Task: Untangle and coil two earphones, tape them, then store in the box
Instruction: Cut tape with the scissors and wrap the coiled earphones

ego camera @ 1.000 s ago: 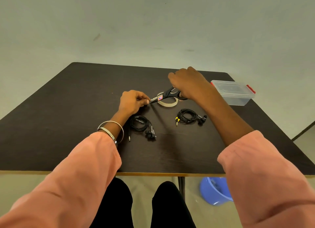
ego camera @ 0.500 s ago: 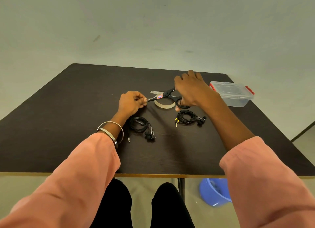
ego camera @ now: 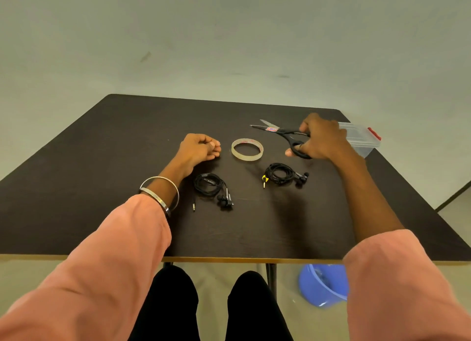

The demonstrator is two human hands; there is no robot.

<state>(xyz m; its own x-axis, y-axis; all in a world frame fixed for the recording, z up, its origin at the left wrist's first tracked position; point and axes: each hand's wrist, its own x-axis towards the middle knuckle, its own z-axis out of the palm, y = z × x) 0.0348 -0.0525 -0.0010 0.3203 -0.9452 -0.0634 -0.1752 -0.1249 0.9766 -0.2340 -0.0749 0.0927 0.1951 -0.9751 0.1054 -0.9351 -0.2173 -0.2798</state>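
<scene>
Two black coiled earphones lie on the dark table: one earphone by my left wrist, the other earphone, with a yellow-marked plug, to its right. A roll of clear tape lies flat behind them. My left hand rests left of the roll, fingertips pinched together on a short strip of clear tape that I can barely make out. My right hand holds black scissors with the blades slightly apart, pointing left, right of the roll. The clear box with red clips stands behind that hand.
A blue plastic bowl sits on the floor under the table's near right side. My knees are under the near edge. A table leg stands beside the bowl.
The scissors were at my left fingertips over the tape roll. My right hand has since carried them right and back, away from the roll. My left hand stays pinched in place.
</scene>
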